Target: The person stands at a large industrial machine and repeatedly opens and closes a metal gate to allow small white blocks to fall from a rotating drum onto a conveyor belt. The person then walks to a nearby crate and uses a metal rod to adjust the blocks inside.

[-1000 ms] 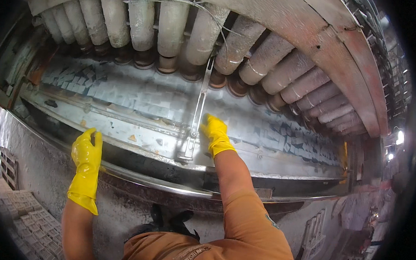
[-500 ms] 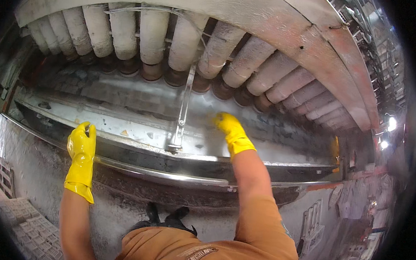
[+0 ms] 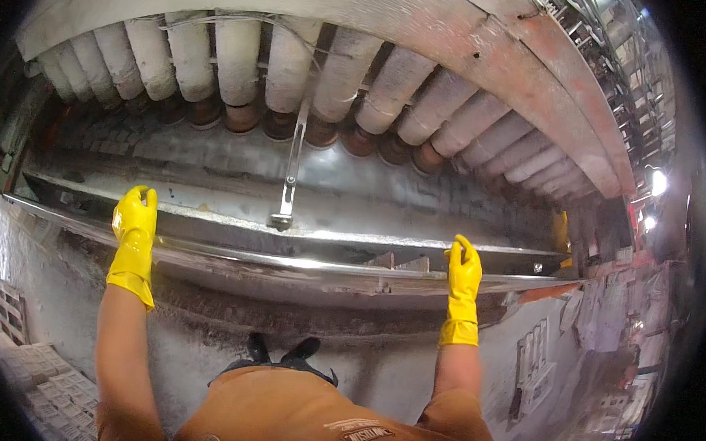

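I wear yellow rubber gloves on both hands. My left hand hovers at the near edge of a wet grey bed, left of a slotted metal bar. Its fingers are loosely bent, with thumb and fingers apart and nothing visible in them. My right hand is over the metal rail on the right side. Its fingers are bent and partly overlap, and no held thing shows. Pale, flat broken pieces stick up in the trough between the hands.
A row of thick grey cylinders hangs above the far side of the bed, under a curved, stained cover. A pallet leans at the right, and stacked pale blocks lie at the lower left.
My right hand has drawn back from over the bed toward the rail and to the right. Pale pieces now show in the trough. Scattered chips on the bed's near strip are no longer visible.
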A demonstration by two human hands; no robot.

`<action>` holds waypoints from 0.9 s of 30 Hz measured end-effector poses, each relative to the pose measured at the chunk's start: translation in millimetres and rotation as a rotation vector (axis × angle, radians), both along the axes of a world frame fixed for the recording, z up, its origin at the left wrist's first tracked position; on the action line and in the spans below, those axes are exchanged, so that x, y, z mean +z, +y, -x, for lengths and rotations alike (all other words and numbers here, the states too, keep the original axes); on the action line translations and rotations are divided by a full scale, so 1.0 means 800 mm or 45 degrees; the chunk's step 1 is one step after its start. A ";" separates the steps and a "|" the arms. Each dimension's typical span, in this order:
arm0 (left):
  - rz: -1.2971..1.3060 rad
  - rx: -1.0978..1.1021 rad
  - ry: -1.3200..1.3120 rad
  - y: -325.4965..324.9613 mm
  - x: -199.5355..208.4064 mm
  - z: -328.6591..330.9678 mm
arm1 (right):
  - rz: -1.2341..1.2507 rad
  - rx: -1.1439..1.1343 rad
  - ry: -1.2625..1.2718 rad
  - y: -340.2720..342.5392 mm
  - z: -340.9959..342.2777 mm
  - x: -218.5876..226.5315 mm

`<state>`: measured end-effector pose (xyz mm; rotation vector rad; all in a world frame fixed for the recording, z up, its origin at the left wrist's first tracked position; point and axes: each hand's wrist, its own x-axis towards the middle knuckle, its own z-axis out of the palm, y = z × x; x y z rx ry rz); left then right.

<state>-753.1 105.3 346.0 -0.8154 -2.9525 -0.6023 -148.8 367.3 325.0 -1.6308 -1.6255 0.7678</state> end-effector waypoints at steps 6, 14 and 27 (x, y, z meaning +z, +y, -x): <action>0.058 -0.037 0.036 0.027 0.002 0.024 | -0.144 -0.134 -0.422 0.040 0.014 0.002; 0.161 -0.045 0.087 0.055 -0.003 0.053 | 0.126 -0.135 -0.810 0.074 0.046 0.036; 0.186 -0.002 0.094 0.093 0.011 0.061 | 0.166 -0.045 -1.065 0.134 0.053 0.021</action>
